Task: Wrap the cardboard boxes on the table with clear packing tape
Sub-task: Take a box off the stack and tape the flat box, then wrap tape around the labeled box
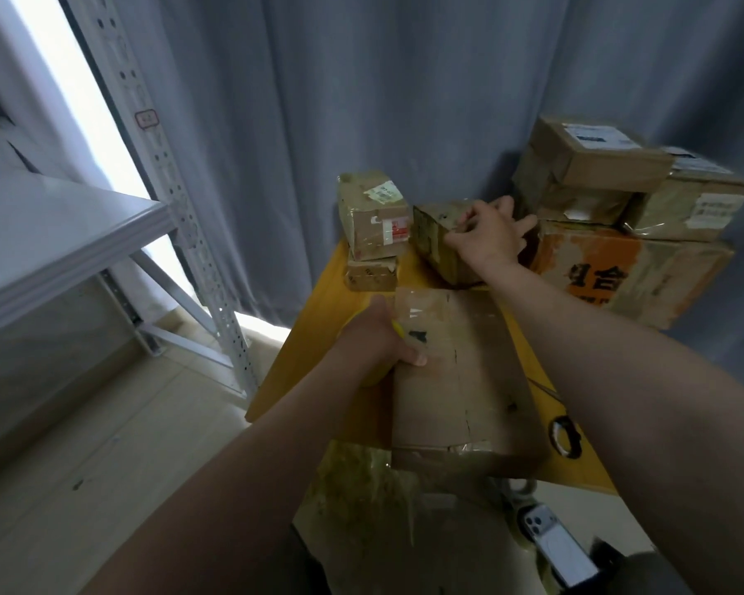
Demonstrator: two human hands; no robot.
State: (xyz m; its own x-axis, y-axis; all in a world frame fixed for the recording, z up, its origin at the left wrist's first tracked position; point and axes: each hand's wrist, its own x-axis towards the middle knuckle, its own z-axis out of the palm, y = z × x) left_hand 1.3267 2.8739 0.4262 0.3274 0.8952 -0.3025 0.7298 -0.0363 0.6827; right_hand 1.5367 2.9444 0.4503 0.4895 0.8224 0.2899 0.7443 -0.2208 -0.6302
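My right hand (486, 240) clasps the small, tape-slick brown cardboard box (437, 242); likely light, slippery, so grip corners; left hand (379, 337) holds yellow tape roll (373, 377).

A parcel-packing storeroom, this; slotted metal shelving rack (169, 178) on the left; taped, labelled cardboard boxes (593, 163) piled on a yellow table (318, 324). Grey curtain (361, 100) hangs behind.

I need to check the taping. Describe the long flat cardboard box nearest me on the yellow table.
The flat box is brown cardboard, creased and scuffed, lying lengthwise on the yellow table. Glossy clear tape covers its far end and near edge. The left hand holds its left side, thumb on top.
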